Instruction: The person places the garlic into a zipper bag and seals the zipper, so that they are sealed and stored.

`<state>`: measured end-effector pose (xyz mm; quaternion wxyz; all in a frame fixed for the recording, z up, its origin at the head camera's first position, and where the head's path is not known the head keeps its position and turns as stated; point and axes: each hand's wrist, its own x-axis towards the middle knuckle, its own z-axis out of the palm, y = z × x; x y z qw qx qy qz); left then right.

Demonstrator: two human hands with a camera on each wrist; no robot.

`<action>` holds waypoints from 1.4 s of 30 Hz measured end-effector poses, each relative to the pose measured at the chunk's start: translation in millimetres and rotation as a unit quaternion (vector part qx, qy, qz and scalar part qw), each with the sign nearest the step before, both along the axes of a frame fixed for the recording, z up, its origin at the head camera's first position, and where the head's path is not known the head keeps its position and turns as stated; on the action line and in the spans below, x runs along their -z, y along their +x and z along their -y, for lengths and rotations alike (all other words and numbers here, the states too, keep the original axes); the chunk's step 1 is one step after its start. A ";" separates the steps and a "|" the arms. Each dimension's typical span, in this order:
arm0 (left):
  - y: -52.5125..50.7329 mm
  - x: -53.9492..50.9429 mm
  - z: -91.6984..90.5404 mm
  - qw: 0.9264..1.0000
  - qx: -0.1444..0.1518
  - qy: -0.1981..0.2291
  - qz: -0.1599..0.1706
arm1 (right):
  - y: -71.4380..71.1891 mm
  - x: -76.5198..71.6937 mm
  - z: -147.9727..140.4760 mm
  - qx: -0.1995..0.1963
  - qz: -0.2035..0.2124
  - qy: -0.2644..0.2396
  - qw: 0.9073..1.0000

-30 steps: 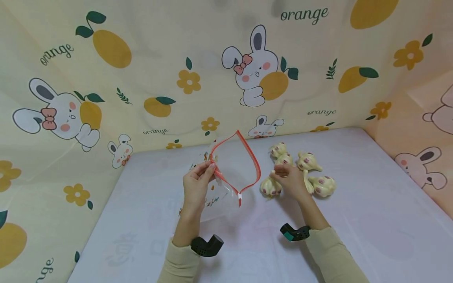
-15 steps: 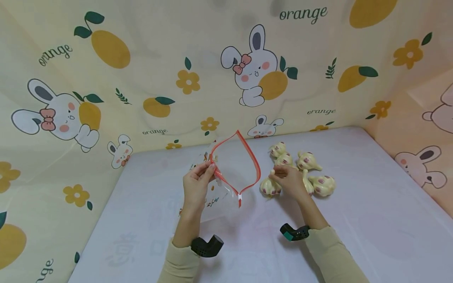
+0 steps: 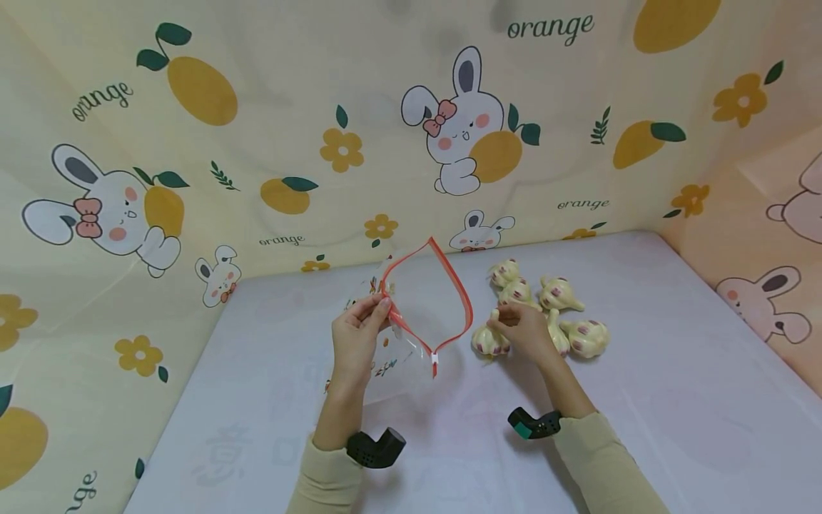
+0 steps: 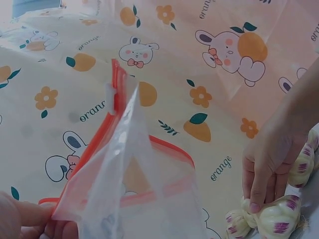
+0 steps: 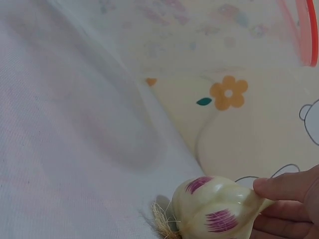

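A clear zip bag with a red rim [image 3: 464, 285] stands with its mouth spread wide, its white slider [image 3: 434, 358] at the near corner. My left hand [image 3: 359, 332] pinches the rim's left side between thumb and fingers. To the right of the bag, my right hand [image 3: 529, 330] pinches the stem of a garlic bulb [image 3: 491, 340]. In the right wrist view that bulb [image 5: 214, 206] lies on its side from the camera's angle, roots at left, thumb on its stem. The left wrist view shows the slider [image 4: 110, 98] and the bag's clear film [image 4: 164, 209].
Several other garlic bulbs lie close around my right hand: two behind it [image 3: 505, 272] [image 3: 516, 291], one at the back right [image 3: 559, 293], and others to the right [image 3: 587, 338]. A printed cloth wall [image 3: 385, 107] rises behind the white table [image 3: 270, 428].
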<state>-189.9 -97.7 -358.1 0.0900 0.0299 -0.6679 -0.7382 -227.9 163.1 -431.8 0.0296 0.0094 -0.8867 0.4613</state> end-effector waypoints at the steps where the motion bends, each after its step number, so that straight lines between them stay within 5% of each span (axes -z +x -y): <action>1: -0.2 0.4 -0.3 1.000 0.001 0.001 -0.001 | -0.1 0.2 -0.2 0.000 0.001 0.001 1.000; 20: 1.0 2.7 -3.8 1.000 0.008 -0.013 0.025 | 2.7 3.8 -1.2 0.008 -0.004 0.000 1.000; 42: -4.7 2.7 2.9 1.000 0.005 -0.009 0.014 | 0.7 -1.5 0.7 0.010 -0.011 -0.001 1.000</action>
